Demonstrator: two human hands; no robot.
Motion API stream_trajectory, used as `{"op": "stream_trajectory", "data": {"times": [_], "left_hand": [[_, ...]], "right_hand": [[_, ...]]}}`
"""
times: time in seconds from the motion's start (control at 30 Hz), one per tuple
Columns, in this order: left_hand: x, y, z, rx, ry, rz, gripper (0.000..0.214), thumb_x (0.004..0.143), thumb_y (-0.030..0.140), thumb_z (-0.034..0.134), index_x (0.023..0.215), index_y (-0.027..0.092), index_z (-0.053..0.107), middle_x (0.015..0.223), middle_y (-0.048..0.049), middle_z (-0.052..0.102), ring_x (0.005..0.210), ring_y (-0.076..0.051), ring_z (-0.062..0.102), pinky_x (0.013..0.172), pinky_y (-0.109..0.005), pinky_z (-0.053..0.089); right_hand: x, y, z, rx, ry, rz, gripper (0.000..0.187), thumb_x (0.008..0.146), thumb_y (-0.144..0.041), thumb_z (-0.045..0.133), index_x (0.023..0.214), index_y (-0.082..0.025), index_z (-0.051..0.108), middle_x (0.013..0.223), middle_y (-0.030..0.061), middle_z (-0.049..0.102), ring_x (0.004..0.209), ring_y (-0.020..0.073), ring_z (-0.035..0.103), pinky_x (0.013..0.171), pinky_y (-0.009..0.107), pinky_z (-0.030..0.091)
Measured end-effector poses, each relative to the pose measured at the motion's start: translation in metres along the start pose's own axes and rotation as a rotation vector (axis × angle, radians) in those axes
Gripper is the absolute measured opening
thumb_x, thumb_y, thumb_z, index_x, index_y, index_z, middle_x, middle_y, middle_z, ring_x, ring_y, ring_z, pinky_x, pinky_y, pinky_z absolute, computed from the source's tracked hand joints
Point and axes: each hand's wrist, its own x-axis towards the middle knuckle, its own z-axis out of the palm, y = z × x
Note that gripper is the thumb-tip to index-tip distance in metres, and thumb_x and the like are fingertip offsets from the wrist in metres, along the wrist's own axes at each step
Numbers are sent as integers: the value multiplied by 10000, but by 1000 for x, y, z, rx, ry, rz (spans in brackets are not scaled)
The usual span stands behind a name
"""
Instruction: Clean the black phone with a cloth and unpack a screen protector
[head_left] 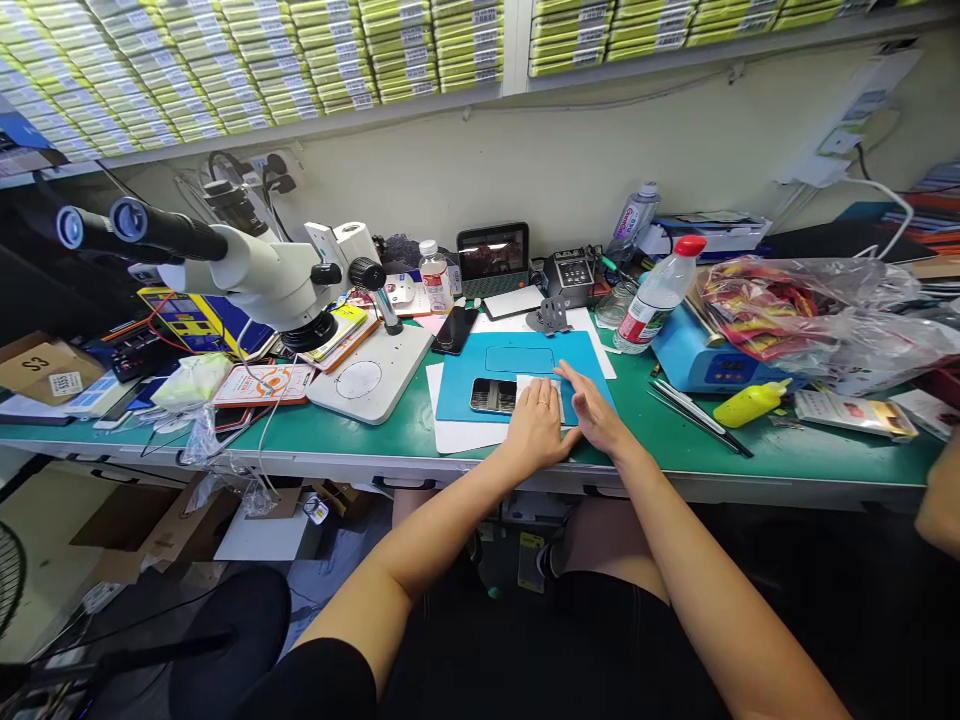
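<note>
Left hand (538,415) lies flat, fingers straight and together, on a thin white cloth or tissue (523,382) that covers the right part of a dark-screened, rectangular smartphone (490,395); whether the fingers pinch the cloth cannot be told. Right hand (596,412) is open just beside it, fingers extended, holding nothing visible; its contact with the surface below is unclear. The smartphone lies on a flat blue rectangular mat (459,365), partly on white paper (469,438), over a green worktop (630,400). Left of the mat's far corner rests a black phone (454,330), near a white stereo microscope (262,280). To the right lie slim tweezers (697,415) and a yellow plastic squeeze bottle (750,403); behind them stands a clear red-capped plastic bottle (656,300), beside a blue boxy device (681,352).
</note>
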Motion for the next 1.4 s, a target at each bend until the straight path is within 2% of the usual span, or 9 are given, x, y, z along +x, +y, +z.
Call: {"op": "stream_trajectory", "data": {"times": [0.23,0.43,0.5,0.67,0.8,1.03,1.17,1.27,1.4], "left_hand": [[-47,10,2,-3,17,16,874,979,656,252,1502,-43,296,1593,-243,263,1507,-338,202,1215,-456,244],[-56,11,0,-20,0,6,868,985,655,233,1514,-32,279,1601,-228,251,1517,-316,175,1229,-440,228],[-60,3,-3,-24,0,-17,848,985,652,241,1517,-6,291,1603,-210,262,1515,-306,190,1224,-441,246],[-83,-35,-14,12,3,-187,800,994,627,237,1514,25,317,1597,-197,284,1500,-301,245,1215,-447,268],[-95,-52,-17,50,7,-222,786,1005,599,222,1516,8,303,1599,-198,277,1505,-293,234,1221,-439,257],[-94,-54,-13,41,10,-224,794,1002,598,250,1516,-6,290,1594,-216,275,1504,-301,231,1212,-445,276],[-81,-65,-18,21,-22,-235,756,1011,571,249,1487,-8,346,1579,-222,310,1485,-310,284,1202,-437,290],[-65,-73,-23,12,-45,-235,731,1018,544,259,1472,-18,366,1566,-233,332,1475,-314,305,1202,-428,282],[-48,-78,-25,-4,-55,-245,724,1021,538,258,1473,-18,361,1562,-233,341,1478,-314,297,1207,-422,267]], "right_hand": [[0,0,-1,1,1,-7,983,799,-836,37,1574,-274,261,1503,116,499,1419,336,396,1183,554,282],[-1,-2,-2,-7,-8,-4,974,809,-827,41,1580,-266,239,1517,114,484,1422,336,392,1181,549,289],[-1,-2,-3,-8,-5,3,976,805,-830,38,1580,-271,238,1514,111,488,1423,336,392,1176,550,299],[-1,-3,-4,-6,-17,18,987,794,-836,31,1581,-276,234,1525,110,477,1431,343,378,1172,558,303],[-1,-6,-4,-7,-28,10,983,798,-832,47,1580,-270,240,1534,107,466,1446,348,353,1185,558,280],[-2,-6,-3,-47,-37,9,979,809,-825,44,1576,-255,254,1528,114,473,1442,345,359,1177,563,302],[0,0,-1,-82,-48,-13,962,825,-820,61,1554,-246,315,1545,124,449,1442,345,360,1181,571,299],[2,2,2,-154,-77,-24,931,839,-829,224,1518,-213,388,1540,154,446,1435,372,363,1169,587,312],[3,2,4,-257,-140,-43,930,813,-780,490,1524,-193,364,1531,174,449,1426,395,370,1149,590,346]]}}
